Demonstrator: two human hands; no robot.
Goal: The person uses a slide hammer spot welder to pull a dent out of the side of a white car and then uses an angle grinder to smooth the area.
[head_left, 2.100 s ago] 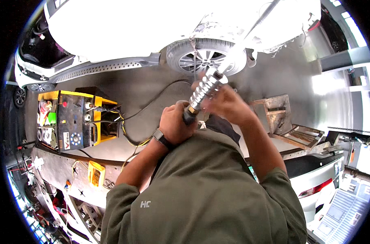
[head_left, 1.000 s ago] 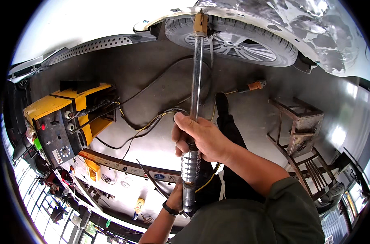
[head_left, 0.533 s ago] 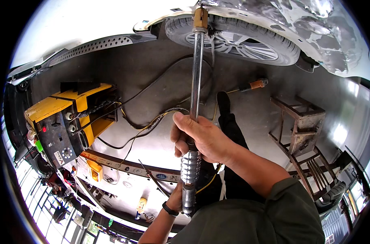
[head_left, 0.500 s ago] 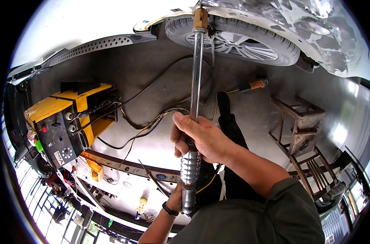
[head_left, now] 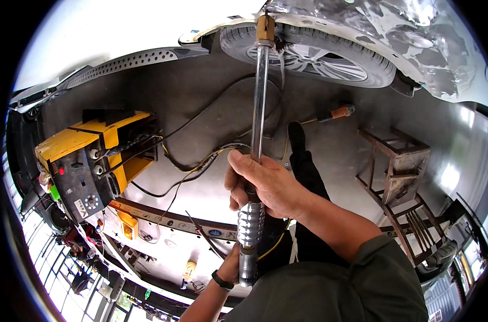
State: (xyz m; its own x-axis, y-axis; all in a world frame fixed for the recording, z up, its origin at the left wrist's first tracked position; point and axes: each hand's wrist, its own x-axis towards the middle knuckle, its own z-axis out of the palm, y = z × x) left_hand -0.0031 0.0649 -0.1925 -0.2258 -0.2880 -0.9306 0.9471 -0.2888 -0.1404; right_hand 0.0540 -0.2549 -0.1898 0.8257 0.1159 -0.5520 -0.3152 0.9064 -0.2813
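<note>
1. I had two hands at one steel rod tool, which ran from the left part of the car wheel down toward my body.
2. My right hand was wrapped round the rod below the wheel, thumb lying along it, just above one ribbed metal sleeve.
3. My left hand was farther below the wheel, against the one smooth end piece; its fingers were hidden, so I couldn't tell how tightly they closed.
4. The rod's far end carried one brass-coloured block, overlapping the wheel's upper left side, at the edge of one white car body; I couldn't tell whether they touched.
5. One yellow-and-black machine stood left of the wheel and lower.
6. One orange-headed tool lay on the floor just below the wheel.
7. One of my shoes showed under the wheel, left of that tool.
</note>
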